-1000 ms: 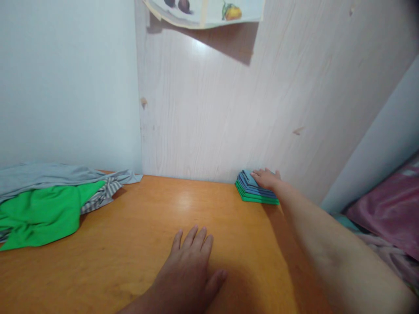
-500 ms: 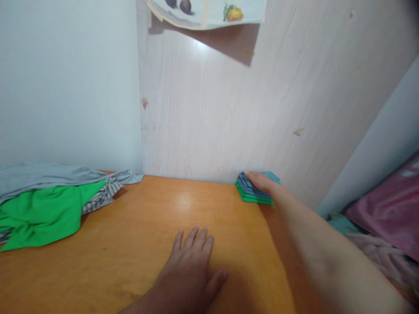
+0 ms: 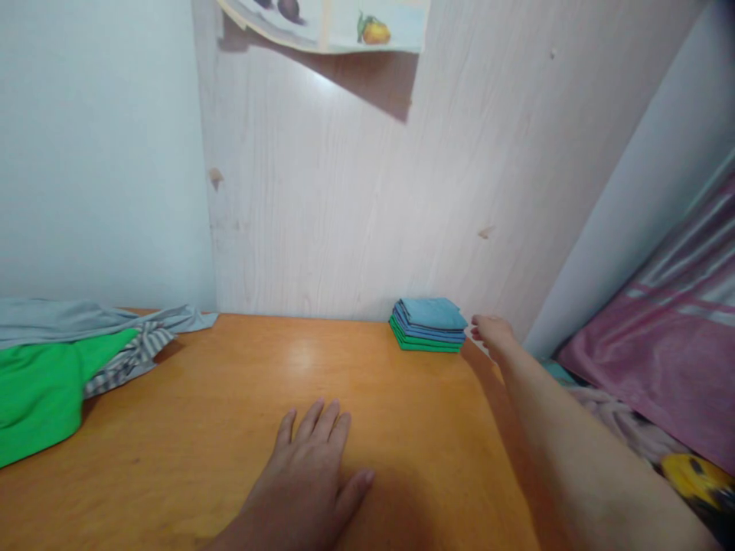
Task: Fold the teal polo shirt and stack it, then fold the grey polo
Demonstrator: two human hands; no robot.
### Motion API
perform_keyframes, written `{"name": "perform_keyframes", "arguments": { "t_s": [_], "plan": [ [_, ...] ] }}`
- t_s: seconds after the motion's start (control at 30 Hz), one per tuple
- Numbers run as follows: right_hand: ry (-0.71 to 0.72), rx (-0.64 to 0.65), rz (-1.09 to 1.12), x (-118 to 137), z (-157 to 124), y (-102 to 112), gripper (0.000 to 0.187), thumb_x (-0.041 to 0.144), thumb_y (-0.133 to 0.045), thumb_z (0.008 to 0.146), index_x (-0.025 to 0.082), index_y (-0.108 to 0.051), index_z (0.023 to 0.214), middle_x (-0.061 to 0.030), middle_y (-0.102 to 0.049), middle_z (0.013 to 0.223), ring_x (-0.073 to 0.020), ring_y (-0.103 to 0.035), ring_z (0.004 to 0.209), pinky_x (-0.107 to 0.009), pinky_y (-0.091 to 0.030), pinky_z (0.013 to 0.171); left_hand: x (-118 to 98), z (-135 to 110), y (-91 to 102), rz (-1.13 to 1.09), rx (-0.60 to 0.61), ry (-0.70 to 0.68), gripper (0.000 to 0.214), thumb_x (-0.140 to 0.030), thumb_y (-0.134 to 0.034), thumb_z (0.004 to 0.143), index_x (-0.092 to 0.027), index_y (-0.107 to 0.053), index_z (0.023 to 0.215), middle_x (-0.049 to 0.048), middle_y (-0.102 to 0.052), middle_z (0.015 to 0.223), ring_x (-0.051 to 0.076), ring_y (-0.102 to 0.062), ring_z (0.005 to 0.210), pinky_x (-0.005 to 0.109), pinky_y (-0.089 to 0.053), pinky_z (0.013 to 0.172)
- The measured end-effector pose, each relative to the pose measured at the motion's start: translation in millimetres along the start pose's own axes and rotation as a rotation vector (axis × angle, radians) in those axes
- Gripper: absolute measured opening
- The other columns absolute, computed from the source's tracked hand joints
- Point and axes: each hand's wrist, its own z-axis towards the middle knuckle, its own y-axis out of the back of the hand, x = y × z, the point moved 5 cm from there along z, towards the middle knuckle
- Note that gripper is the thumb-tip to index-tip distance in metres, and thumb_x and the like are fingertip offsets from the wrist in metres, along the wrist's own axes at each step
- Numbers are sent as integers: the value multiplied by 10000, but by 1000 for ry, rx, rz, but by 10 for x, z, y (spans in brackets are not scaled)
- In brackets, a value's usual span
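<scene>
A small stack of folded cloths (image 3: 428, 324), blue on top and green below, sits at the far right of the orange wooden table (image 3: 230, 398), against the pale wood wall. My right hand (image 3: 490, 332) is just right of the stack, off it, fingers loosely curled with nothing in them. My left hand (image 3: 313, 474) lies flat on the table near the front, fingers stretched out, holding nothing.
A heap of loose clothes lies at the table's left: a green garment (image 3: 34, 390), a grey one (image 3: 74, 317) and a striped one (image 3: 129, 356). A fruit picture (image 3: 333, 23) hangs on the wall. A bed with pink cover (image 3: 666, 360) stands beyond the right edge.
My right hand has come off the top of the cloth stack and now sits beside its right edge. The view has swung a little to the right. My left hand stays flat.
</scene>
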Motion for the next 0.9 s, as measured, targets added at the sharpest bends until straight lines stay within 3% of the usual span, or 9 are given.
{"name": "perform_keyframes", "arguments": {
  "t_s": [0.13, 0.27, 0.5, 0.73, 0.9],
  "plan": [
    [-146, 84, 94, -52, -56, -163, 382, 450, -523, 955, 107, -692, 939, -158, -706, 834, -219, -659, 702, -345, -547, 604, 3, 8, -2, 4, -4, 5, 735, -670, -371, 936, -184, -477, 1479, 142, -376, 1567, 374, -264, 1473, 637, -114, 1195],
    [-171, 67, 148, 39, -57, -204, 328, 426, -558, 864, 130, -674, 780, -116, -640, 593, -203, -590, 520, -307, -455, 462, 8, 7, -19, 11, -4, 2, 739, -678, -355, 939, -189, -474, 1480, 138, -374, 1569, 366, -266, 1473, 630, -123, 1198],
    [-58, -59, 157, 140, 78, -156, 230, 376, -531, 816, 174, -639, 793, -69, -678, 741, -173, -612, 674, -242, -457, 535, 32, 7, -38, -6, -25, -1, 737, -685, -364, 934, -202, -474, 1480, 135, -370, 1572, 365, -262, 1475, 630, -102, 1201],
    [-41, -59, 37, -9, -75, -188, 323, 465, -545, 823, 184, -645, 698, -84, -666, 646, -208, -614, 635, -290, -479, 577, 19, 0, -34, 6, -22, -1, 739, -682, -349, 937, -202, -462, 1488, 128, -364, 1576, 362, -256, 1478, 626, -110, 1201],
    [-17, -179, -73, 142, -56, 25, 455, 467, -389, 901, 156, -709, 993, -179, -723, 955, -293, -653, 935, -371, -512, 791, 3, 4, -13, 8, -2, 9, 737, -674, -362, 936, -198, -462, 1489, 130, -361, 1576, 363, -262, 1476, 626, -115, 1201]
  ]
}}
